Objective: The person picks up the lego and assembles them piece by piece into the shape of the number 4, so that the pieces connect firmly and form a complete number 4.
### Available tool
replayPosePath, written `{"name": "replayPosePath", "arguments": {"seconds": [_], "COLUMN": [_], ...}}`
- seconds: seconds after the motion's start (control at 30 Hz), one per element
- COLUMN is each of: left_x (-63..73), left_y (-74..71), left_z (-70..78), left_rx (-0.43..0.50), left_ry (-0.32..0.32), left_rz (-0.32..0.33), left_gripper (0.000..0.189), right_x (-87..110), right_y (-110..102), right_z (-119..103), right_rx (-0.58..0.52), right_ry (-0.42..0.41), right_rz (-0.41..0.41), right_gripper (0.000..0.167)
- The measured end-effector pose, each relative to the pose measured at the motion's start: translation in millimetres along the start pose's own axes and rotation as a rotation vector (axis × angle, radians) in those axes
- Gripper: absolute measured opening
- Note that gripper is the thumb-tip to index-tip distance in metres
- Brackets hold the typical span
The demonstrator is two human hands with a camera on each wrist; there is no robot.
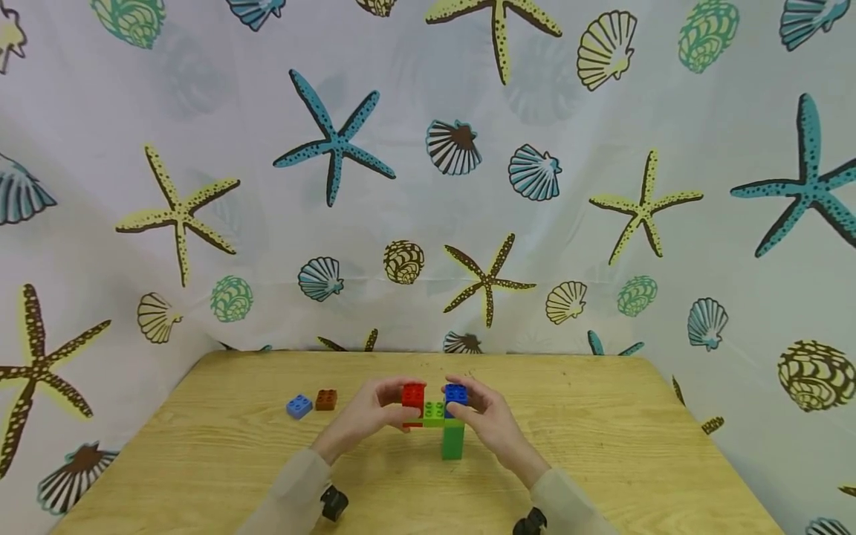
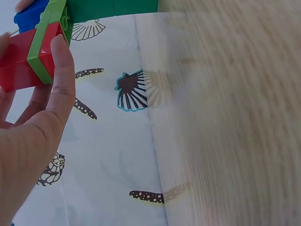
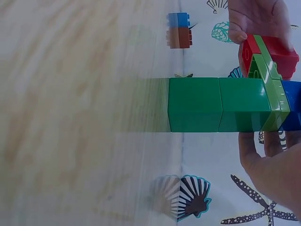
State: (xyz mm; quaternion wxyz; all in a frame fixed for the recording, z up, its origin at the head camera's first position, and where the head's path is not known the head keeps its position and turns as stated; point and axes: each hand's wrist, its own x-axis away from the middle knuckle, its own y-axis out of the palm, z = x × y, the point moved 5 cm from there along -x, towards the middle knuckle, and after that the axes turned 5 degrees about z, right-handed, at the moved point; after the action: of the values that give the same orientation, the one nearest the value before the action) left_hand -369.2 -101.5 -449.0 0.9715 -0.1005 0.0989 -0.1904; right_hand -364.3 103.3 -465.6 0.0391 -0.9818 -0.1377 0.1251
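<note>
While one pale blue brick [image 1: 299, 406] and one brown brick [image 1: 326, 400] sit loose off left, the left hand [image 1: 374, 409] pinches red bricks [image 1: 413, 394] (probably two, fingers cover some) and the right hand [image 1: 491, 417] grips one blue brick [image 1: 456, 391] on a single build [image 1: 434, 419] standing on the table [image 1: 602, 446]. It's shiny, one lime bar [image 3: 272, 84] jutting left off a green post [image 1: 452, 441]. Right-wrist view shows that post's two bricks; head view doesn't.

From above, the head view looks forward and down across the pale wooden worktop [image 1: 588, 446] to white shell-printed fabric [image 1: 408, 212]; both wrist views, closer and turned sideways, share stacked green plastic blocks [image 3: 195, 104].
</note>
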Motion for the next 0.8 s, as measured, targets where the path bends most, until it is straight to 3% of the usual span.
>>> {"name": "replayPosePath", "arguments": {"seconds": [0.6,0.8], "left_x": [4.7,6.3], "left_y": [-4.9,-13.0], "left_z": [0.2,0.4], "left_rx": [-0.039,-0.059], "left_ry": [-0.035,-0.061], "left_rz": [-0.005,0.027], "left_gripper": [0.052,0.054], "right_x": [-1.0,-0.7], "right_y": [2,1], "right_z": [2,3], "right_rx": [-0.011,-0.039], "right_ry": [0.022,0.028], "right_rz": [0.017,0.011], "right_gripper": [0.043,0.043]}}
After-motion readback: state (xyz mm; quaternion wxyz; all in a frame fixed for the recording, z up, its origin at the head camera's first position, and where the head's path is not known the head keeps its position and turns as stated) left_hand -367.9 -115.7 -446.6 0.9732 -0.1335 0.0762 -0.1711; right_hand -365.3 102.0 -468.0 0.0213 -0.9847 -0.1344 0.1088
